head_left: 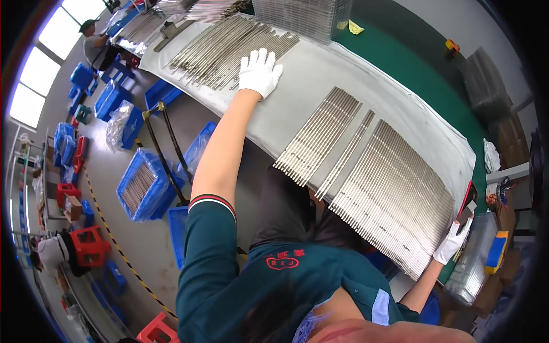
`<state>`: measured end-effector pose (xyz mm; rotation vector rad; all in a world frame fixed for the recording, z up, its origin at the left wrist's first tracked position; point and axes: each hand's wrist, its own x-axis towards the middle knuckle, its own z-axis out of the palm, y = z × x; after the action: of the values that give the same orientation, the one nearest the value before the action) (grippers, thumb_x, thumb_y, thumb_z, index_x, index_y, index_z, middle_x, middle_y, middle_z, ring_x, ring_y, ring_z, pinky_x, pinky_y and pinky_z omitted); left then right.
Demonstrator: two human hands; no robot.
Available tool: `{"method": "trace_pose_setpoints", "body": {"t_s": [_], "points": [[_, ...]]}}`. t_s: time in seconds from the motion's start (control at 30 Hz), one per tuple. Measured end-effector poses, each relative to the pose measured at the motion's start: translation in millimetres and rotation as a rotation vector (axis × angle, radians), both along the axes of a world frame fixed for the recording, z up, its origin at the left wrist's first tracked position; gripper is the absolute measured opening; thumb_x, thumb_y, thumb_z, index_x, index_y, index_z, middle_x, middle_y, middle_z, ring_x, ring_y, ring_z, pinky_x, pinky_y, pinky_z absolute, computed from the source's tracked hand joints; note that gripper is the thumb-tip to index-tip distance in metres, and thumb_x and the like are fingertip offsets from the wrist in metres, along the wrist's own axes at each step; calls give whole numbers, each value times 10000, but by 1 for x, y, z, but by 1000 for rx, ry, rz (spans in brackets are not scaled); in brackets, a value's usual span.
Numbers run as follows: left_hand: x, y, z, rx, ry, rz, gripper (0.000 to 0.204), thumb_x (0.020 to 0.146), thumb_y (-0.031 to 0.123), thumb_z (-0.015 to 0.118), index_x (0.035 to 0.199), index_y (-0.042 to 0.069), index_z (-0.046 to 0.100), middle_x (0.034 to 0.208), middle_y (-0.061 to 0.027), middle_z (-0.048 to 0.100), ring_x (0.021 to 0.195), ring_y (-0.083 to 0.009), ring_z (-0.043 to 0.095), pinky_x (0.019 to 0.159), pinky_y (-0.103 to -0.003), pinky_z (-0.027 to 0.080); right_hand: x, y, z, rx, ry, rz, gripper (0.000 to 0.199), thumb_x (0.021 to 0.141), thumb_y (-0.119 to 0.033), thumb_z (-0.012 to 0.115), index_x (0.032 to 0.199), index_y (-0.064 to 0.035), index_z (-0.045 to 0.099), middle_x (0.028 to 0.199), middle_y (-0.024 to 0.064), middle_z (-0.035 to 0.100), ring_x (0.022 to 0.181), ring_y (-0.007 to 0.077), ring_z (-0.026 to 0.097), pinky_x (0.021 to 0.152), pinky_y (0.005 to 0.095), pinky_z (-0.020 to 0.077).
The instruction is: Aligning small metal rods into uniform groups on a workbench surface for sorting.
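My left hand [260, 74], in a white glove, reaches to the far side of the table. Its fingers are spread over the near right edge of a pile of thin metal rods [220, 48]. At the table's right end is my white-gloved right hand [450, 244], thumb and fingers stretched apart. Its fingertips are beside a small grey piece [466, 212] and a dark flat thing with a red edge; whether they touch is unclear. Between my hands lie rods side by side: a left group [323, 134], a narrow strip [346, 154] and a wide right group [394, 191].
A pale cloth [297, 74] covers the table, with a clear plastic crate [303, 17] at the back. Green surface [394, 48] runs behind. Blue bins [140, 186], some lined with plastic, stand on the floor at left. A blue-yellow tool [496, 251] lies far right. People work farther off.
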<state>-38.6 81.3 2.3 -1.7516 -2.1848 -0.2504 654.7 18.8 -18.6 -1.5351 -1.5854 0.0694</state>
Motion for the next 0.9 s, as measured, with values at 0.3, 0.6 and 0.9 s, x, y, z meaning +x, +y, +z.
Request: {"method": "trace_pose_setpoints", "body": {"t_s": [0.3, 0.6, 0.9], "points": [[1, 8, -5, -2, -108, 75, 502, 1009, 480, 431, 1293, 86, 563, 1302, -95, 562, 1240, -266, 517, 1042, -454, 381, 1, -2, 0, -1, -9, -27, 605, 1026, -225, 590, 1538, 16, 377, 1573, 173, 433, 1431, 298, 431, 1189, 369, 294], [21, 1, 11, -215, -136, 36, 675, 1017, 589, 360, 1430, 70, 486, 1394, -148, 480, 1347, -290, 432, 1105, -453, 320, -7, -2, 1, -19, 22, -21, 617, 1039, -280, 556, 1567, -32, 352, 1590, 154, 418, 1437, 283, 427, 1188, 357, 293], [6, 7, -10, 43, 90, 206, 597, 1003, 523, 430, 1416, 111, 557, 1424, -177, 502, 1293, -339, 436, 1061, -491, 333, 0, 1, -2, 24, 10, 8, 618, 1019, -213, 597, 1537, 33, 366, 1584, 174, 418, 1445, 295, 415, 1199, 367, 280]]}}
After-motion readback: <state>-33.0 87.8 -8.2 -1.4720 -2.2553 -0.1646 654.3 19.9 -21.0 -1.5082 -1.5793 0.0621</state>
